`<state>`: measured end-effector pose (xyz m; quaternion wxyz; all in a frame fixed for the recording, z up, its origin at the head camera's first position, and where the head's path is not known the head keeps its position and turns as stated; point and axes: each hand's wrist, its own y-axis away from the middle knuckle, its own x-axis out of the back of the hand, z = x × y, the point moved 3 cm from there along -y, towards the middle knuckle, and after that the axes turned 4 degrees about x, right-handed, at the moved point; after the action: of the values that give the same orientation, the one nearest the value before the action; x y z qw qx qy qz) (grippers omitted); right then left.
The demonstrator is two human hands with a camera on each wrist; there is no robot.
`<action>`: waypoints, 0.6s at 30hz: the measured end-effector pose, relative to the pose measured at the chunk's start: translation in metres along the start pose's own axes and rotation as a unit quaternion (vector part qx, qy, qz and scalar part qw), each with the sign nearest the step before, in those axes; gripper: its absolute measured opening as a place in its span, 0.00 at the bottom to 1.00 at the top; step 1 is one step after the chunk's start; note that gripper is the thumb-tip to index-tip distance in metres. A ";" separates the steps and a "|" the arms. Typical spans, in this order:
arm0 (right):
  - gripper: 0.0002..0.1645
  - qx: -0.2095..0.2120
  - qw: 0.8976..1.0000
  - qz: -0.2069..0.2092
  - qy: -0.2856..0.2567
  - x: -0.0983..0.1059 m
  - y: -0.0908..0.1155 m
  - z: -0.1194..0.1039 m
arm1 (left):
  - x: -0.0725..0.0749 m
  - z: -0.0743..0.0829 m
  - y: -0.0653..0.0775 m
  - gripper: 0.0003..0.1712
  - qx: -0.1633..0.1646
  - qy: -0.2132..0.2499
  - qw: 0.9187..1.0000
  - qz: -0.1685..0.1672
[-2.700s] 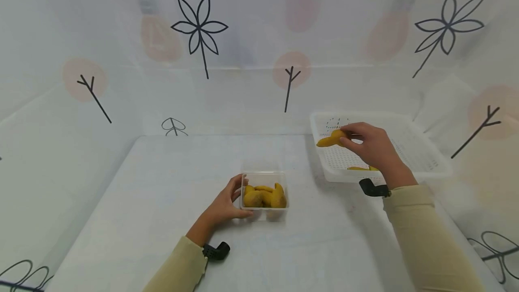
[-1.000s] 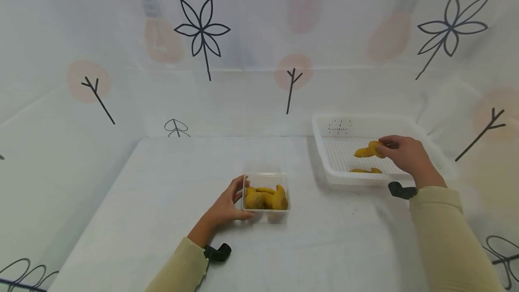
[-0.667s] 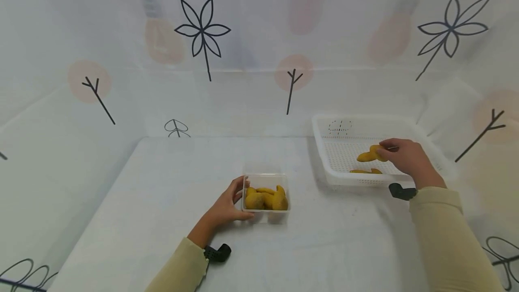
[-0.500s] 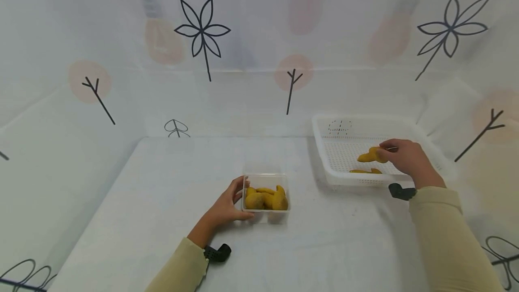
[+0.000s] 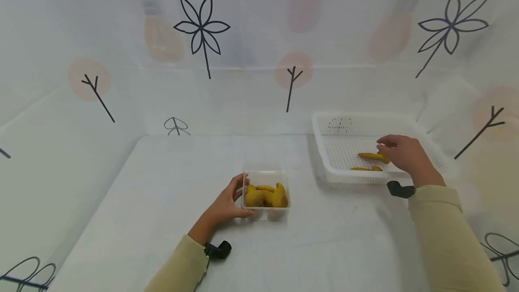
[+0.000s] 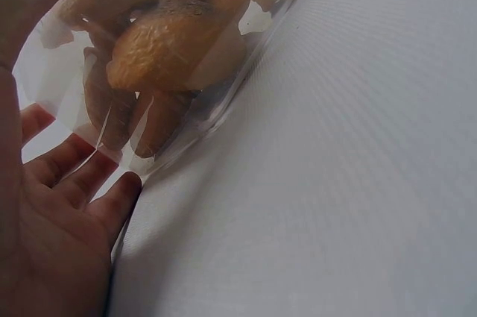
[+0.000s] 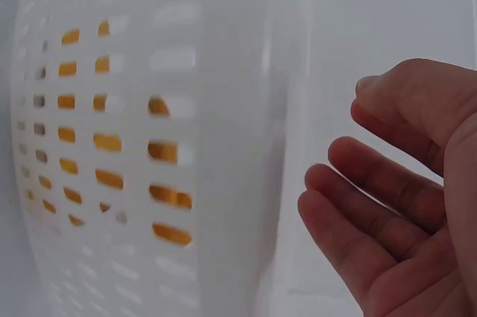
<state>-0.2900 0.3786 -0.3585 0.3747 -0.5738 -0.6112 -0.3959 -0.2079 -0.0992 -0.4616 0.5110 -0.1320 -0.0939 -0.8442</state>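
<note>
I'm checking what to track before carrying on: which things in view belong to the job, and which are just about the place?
Likely part of the job:
clear container, in the left hand's grip
yellow gourd-like pieces inside it
white basket, right hand over it
yellow pieces in the basket

Just surroundings:
patterned backdrop
white tabletop
black wrist devices

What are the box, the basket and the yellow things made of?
The box: probably clear, shiny plastic, because you can see through its side.
The basket: most likely white plastic, with a smooth rim and neat rows of holes.
The yellow things: maybe real vegetables, since one's skin looks wrinkly up close, but I can't be sure.
</note>
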 end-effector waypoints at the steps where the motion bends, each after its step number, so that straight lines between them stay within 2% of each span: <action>1: 0.30 0.002 1.000 0.000 -0.002 0.000 0.000 -0.003 | 0.000 0.000 0.000 0.62 0.001 -0.001 1.000 -0.001; 8: 0.28 0.027 1.000 0.002 -0.014 -0.003 0.001 -0.020 | 0.001 0.001 0.000 0.63 0.007 -0.003 1.000 -0.005; 15: 0.25 0.056 0.998 0.019 0.003 -0.008 0.003 -0.039 | -0.001 -0.029 -0.010 0.63 -0.019 -0.005 1.000 0.015; 18: 0.24 0.068 0.997 0.021 0.004 -0.011 0.004 -0.048 | -0.001 -0.028 -0.009 0.63 -0.023 -0.007 1.000 0.017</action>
<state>-0.2847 0.3304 -0.3488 0.4237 -0.5583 -0.6232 -0.3471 -0.2190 -0.1022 -0.4887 0.5211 -0.1514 -0.0754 -0.8366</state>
